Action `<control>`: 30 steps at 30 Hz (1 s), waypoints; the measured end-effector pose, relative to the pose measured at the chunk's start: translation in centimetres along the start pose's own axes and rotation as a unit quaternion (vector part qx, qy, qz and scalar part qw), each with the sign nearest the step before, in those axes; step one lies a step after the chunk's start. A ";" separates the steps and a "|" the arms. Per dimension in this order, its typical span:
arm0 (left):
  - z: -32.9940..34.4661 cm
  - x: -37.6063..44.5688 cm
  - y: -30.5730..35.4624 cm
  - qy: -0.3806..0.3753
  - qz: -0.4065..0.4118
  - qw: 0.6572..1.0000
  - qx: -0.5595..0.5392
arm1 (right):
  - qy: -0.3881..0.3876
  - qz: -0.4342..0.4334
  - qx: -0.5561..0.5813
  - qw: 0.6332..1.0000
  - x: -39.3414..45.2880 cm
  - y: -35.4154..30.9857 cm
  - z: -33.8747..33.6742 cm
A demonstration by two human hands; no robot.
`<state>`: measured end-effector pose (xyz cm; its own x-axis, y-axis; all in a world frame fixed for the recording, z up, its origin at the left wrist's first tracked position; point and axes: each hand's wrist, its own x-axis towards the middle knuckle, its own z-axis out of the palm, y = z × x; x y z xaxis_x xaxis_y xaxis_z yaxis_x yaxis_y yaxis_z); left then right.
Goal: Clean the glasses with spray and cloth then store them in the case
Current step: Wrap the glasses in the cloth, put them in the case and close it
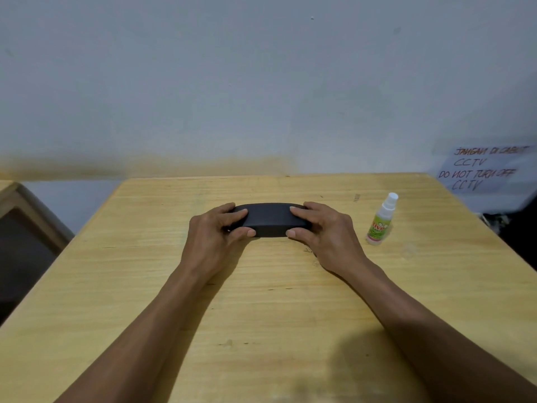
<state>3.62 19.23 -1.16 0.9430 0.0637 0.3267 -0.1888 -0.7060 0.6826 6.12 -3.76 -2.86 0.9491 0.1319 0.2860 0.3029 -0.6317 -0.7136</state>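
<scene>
A black glasses case lies closed on the wooden table, a little beyond the middle. My left hand grips its left end, thumb on the front edge and fingers over the top. My right hand holds the right end the same way. A small white spray bottle with a green label stands upright to the right of the case, apart from my right hand. No glasses and no cloth are in sight; the inside of the case is hidden.
A grey wall rises right behind the table's far edge. A paper sign with handwriting hangs at the right. A wooden frame stands off the table's left side. Dark objects lie past the right edge.
</scene>
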 end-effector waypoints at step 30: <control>2.9 12.8 -3.8 0.053 -0.019 0.998 -0.042 | 0.031 -0.018 0.010 0.999 13.0 1.3 3.3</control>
<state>17.18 20.66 -1.51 0.9162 0.1676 0.3640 -0.1793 -0.6408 0.7464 19.12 -0.30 -2.20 0.9303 0.1069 0.3509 0.3397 -0.6117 -0.7144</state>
